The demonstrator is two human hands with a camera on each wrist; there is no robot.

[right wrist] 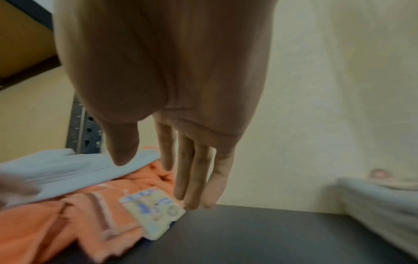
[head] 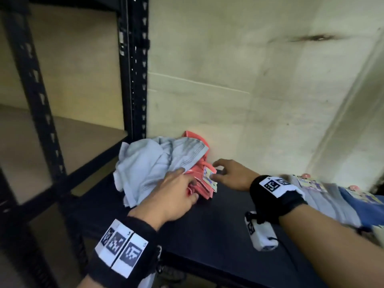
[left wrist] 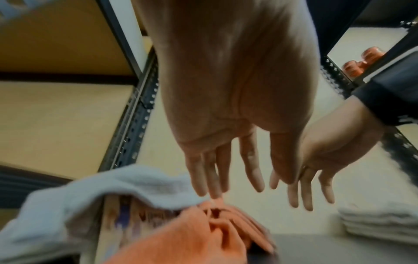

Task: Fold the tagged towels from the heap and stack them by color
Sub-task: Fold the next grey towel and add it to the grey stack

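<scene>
On the black table (head: pixel 218 225), the heap (head: pixel 158 163) still holds a pale grey towel over a coral towel (head: pixel 199 183), so folding is unfinished; right of the heap, folded stacks (head: pixel 332 196) of grey and blue already lie. Both hands reach the coral towel with fingers extended, gripping nothing: the left hand (head: pixel 174 194) touches its near edge, and the right hand (head: pixel 232 175) hovers just beside its paper tag (head: pixel 210 176).

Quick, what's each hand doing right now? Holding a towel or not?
Left hand: open, fingers straight, reaching onto the orange towel in the heap.
Right hand: open, fingers straight, holding nothing, right beside the towel's tag.
</scene>
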